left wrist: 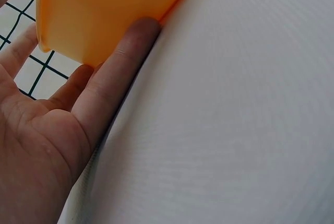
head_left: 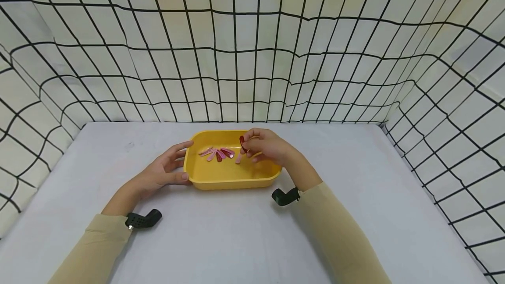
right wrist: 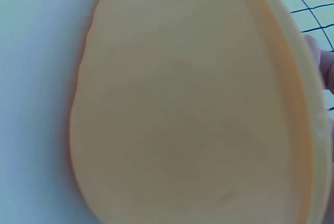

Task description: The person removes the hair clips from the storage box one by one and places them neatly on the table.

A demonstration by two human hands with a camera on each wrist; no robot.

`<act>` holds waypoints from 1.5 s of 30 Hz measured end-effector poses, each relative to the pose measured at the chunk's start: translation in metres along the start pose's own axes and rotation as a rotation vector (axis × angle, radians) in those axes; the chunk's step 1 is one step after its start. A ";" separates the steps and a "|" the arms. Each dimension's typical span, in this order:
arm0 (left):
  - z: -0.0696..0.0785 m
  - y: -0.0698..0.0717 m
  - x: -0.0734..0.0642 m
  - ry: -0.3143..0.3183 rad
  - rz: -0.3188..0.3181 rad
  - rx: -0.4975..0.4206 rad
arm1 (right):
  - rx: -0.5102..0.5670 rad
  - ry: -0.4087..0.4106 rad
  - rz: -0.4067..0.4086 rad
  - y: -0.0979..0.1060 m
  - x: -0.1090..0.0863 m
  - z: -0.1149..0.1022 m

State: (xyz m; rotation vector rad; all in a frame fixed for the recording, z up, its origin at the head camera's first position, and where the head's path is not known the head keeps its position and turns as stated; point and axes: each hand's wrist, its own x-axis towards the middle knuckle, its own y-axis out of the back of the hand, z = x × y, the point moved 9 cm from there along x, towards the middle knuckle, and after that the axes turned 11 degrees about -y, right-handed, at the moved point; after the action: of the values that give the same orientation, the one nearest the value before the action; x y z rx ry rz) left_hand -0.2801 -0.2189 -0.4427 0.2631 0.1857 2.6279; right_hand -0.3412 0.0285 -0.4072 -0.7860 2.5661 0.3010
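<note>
My right hand (head_left: pixel 265 147) angled in from four o'clock, pinching a dark red clip (head_left: pixel 242 139) above the yellow tray (head_left: pixel 229 185) at one o'clock, while my left hand (head_left: pixel 161 172), fingers spread, touched its nine-o'clock end!

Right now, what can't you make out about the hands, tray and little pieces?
Loose pieces: head view; too small and overlapping to count surely.
Red piece: head view; the right hand covers part. Right wrist view; out of sight, beyond the tray's wall or the right edge.
Most of the tray: left wrist view; cut off by the top edge.
</note>
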 end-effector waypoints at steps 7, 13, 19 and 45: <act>0.000 -0.001 0.000 -0.001 0.001 0.025 | 0.052 0.077 0.044 0.015 -0.020 0.000; 0.001 -0.001 0.001 0.003 0.004 0.030 | 0.136 0.130 0.075 0.032 -0.034 0.006; 0.000 0.001 -0.001 -0.009 -0.003 0.025 | 0.215 0.173 0.130 0.049 -0.041 0.009; -0.001 -0.001 0.000 0.031 0.021 -0.090 | 0.136 0.167 0.330 0.092 -0.046 0.022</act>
State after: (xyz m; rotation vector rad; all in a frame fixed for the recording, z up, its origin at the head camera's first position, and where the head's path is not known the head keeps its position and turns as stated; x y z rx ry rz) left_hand -0.2802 -0.2181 -0.4433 0.1945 0.0756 2.6542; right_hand -0.3524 0.1324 -0.3983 -0.3487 2.8365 0.1631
